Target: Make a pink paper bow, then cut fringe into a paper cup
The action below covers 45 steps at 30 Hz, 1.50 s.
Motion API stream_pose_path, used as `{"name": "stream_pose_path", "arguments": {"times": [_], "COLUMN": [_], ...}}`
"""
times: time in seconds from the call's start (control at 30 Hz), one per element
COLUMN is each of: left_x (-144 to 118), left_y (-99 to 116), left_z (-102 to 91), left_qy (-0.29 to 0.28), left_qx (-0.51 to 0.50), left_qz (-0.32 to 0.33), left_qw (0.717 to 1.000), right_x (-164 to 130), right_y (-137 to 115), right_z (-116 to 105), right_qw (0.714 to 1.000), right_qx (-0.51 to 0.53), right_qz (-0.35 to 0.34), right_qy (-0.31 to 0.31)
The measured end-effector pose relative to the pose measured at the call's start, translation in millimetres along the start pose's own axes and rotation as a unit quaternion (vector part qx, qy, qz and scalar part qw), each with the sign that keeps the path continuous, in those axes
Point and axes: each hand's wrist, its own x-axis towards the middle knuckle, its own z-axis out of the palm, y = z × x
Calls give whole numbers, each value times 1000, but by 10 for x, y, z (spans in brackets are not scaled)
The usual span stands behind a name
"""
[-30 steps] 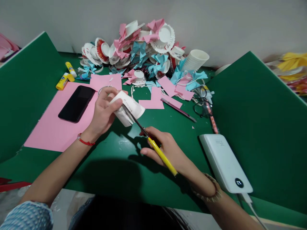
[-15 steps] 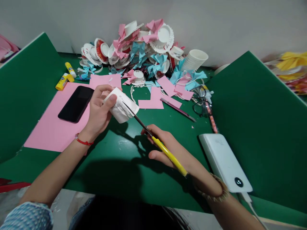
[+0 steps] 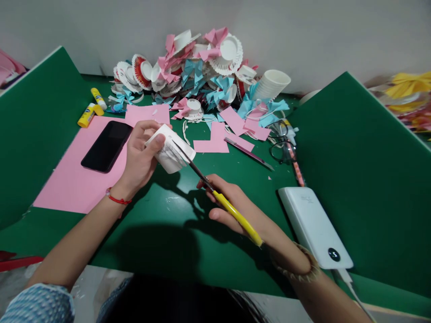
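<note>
Fingers of the left hand (image 3: pixel 141 157) pinch a white paper cup (image 3: pixel 171 154), lying sideways above the green counter (image 3: pixel 161 233). Right hand (image 3: pixel 235 208) is closed on yellow-handled scissors (image 3: pixel 215 195); thin metal blades touch the cup's wall. Beside the left hand lies smooth pink paper (image 3: pixel 70 179).

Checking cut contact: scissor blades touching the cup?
Touching. Head view: scissors blades run into the slit wall of the cup, held by the left hand.

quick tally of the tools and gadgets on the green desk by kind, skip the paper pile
scissors: 1
glue sticks: 2
phone: 1
power bank: 1
eyeglasses: 1
tweezers: 1
total: 7
</note>
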Motion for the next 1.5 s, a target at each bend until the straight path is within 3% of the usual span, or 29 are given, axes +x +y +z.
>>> {"name": "stream_pose_path", "arguments": {"times": [1.5], "left_x": [-26], "left_y": [-22], "left_z": [5], "left_qy": [-9], "left_qx": [-21], "left_qz": [22], "left_qw": [999], "right_x": [-14], "right_y": [72], "right_z": [75], "right_qw": [998], "right_qx": [28], "right_qz": [-15], "right_qy": [48]}}
